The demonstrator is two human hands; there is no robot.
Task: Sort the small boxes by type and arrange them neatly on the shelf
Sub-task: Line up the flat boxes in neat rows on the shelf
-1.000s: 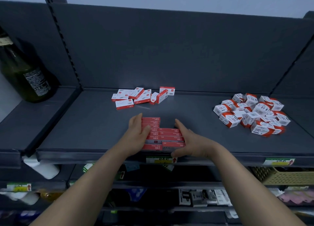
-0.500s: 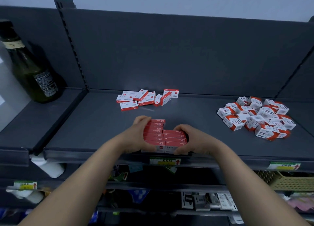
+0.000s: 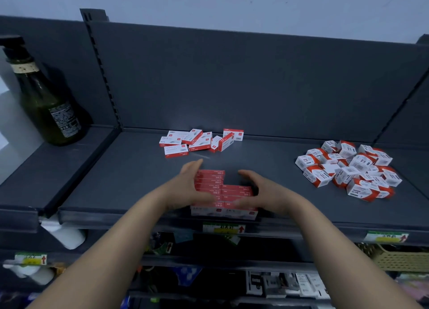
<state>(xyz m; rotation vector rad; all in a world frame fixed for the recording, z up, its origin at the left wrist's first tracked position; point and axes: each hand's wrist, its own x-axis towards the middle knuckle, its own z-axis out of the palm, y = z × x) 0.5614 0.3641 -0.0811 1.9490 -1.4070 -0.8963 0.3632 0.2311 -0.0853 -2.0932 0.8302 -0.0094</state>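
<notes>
Both have loosened: left grip [image 3: 185, 185] lies flat against the stack [image 3: 210, 181], right grip [image 3: 267, 192] cups open beside it; loose boxes [image 3: 199, 140] and heap [image 3: 348, 169] await sorting.

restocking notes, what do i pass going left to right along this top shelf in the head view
green glass bottle → left hand → stacked red boxes → right hand → pile of paper clip boxes. The loose flat boxes at the back overlap the stack sideways, so they are left out.
</notes>
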